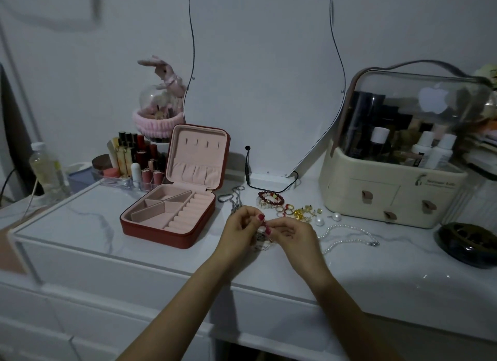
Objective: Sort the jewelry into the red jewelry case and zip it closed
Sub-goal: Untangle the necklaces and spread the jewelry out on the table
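Holding one small piece of jewelry (262, 235) between both hands, close to the front edge of the white table (349, 258). Left hand (238, 233) pinched it from one side, right hand (291, 233) from the other, fingers curled. Too small and dark to say what kind of piece it was.

Looked like the very start of the sorting. Red jewelry case (172, 207) sat open just left of the hands, pink inside, nothing in its little boxes or ring rolls, lid standing up.

Next would probably need carrying the piece left and setting it down in a slot that fits.

Farther back and right, more left to sort: a pearl necklace (347, 235), two loose pearls (328, 219), gold bits and rings (295, 211), a red bead bracelet (270, 198), and a dark chain (232, 198).
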